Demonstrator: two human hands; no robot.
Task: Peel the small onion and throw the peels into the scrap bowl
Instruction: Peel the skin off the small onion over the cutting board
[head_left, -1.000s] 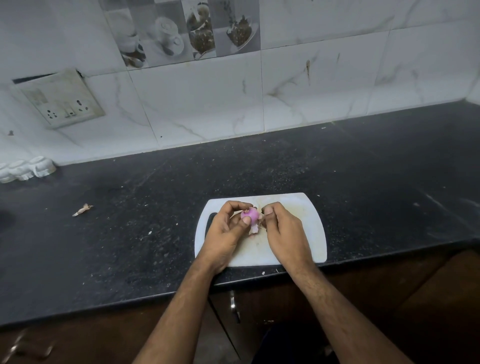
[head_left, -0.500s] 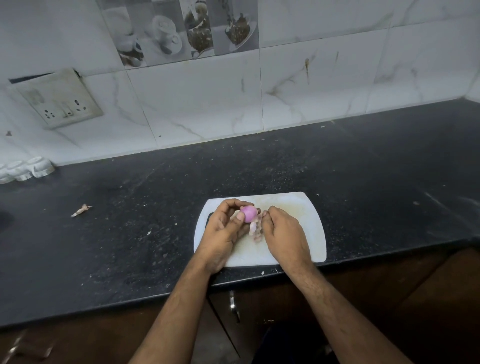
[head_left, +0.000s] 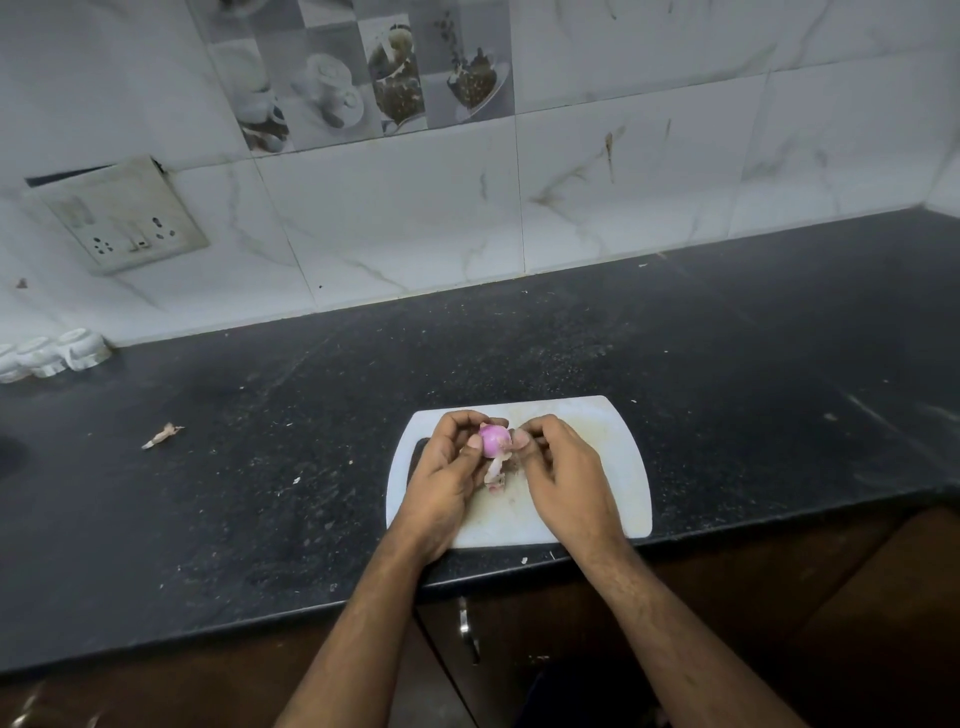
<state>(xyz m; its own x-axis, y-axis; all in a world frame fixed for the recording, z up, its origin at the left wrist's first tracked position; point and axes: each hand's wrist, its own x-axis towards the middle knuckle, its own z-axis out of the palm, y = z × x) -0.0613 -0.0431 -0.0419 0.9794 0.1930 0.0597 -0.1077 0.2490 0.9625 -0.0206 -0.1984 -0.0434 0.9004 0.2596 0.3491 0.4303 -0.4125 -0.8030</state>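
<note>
Small pink onion (head_left: 492, 440), glossy and round, held just above the white plastic cutting board (head_left: 618, 467), pinched in the left hand (head_left: 447, 467) grip; papery peel (head_left: 496, 472) dangling below. Right hand (head_left: 558, 467) touching its right side, fingertips curled onto skin. Speckled black counter (head_left: 260, 493) around; scrap bowl unseen.
</note>
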